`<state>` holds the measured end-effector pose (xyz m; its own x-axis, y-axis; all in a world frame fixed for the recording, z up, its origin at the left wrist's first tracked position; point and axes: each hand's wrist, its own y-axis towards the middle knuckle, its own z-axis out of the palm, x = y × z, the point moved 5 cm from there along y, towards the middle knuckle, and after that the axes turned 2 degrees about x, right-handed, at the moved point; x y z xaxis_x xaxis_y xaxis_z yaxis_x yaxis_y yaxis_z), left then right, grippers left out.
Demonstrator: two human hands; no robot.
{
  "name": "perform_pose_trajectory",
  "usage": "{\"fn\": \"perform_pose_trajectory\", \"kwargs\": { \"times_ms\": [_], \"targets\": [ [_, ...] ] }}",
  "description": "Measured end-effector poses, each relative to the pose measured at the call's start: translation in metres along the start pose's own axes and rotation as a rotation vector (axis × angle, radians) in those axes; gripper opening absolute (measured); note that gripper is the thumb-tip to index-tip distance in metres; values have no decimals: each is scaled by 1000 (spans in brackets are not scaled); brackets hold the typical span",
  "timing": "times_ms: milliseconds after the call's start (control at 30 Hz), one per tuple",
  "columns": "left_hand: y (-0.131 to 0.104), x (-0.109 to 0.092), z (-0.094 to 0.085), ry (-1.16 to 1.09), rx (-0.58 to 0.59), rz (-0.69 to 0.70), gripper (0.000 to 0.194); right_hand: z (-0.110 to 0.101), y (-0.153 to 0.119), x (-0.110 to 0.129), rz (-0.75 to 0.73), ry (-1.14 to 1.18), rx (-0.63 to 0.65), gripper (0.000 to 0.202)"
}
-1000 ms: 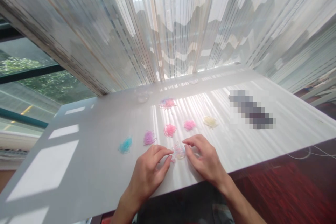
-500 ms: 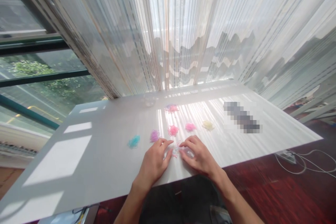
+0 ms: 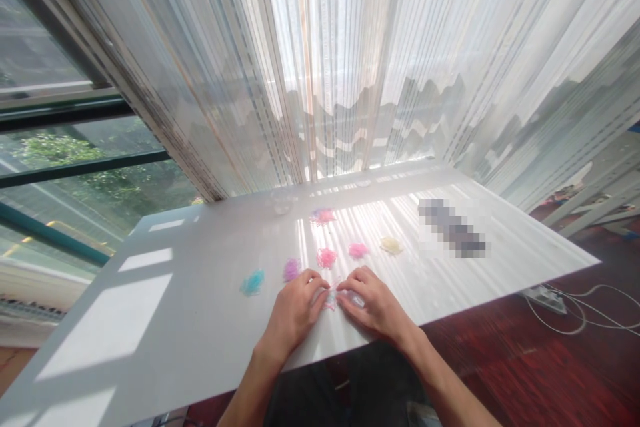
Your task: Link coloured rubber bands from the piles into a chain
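Note:
My left hand [image 3: 300,300] and my right hand [image 3: 367,300] rest near the table's front edge, fingers curled toward each other. Between the fingertips lie small clear and pink pieces [image 3: 331,304], too small to make out; both hands pinch at them. Beyond the hands, little piles are spread in a row: teal [image 3: 253,282], purple [image 3: 291,270], red-pink [image 3: 327,257], pink [image 3: 358,251] and pale yellow [image 3: 391,245]. A mixed pink and purple pile [image 3: 323,216] sits farther back.
A clear round container [image 3: 282,204] stands at the back of the white table [image 3: 200,307]. A blurred-out dark object [image 3: 453,228] lies on the right. Striped curtains hang behind the table, and white cables [image 3: 575,320] are on the floor at right.
The fingertips of both hands have come closer together around the small pieces. The whole view has shifted slightly, with the table lower in the picture.

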<state>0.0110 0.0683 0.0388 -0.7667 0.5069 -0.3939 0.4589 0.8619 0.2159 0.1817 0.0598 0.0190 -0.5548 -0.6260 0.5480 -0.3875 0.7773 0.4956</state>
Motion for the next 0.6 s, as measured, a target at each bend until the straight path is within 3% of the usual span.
{"fn": "perform_pose_trajectory", "kwargs": {
  "times_ms": [267, 600],
  "targets": [
    [-4, 4, 2, -185, -53, -53, 15, -1, 0, -1, -9, 45, -32, 12],
    [-15, 7, 14, -431, -250, -109, 15, -3, -2, -2, 10, 63, -55, 11]
  ]
}}
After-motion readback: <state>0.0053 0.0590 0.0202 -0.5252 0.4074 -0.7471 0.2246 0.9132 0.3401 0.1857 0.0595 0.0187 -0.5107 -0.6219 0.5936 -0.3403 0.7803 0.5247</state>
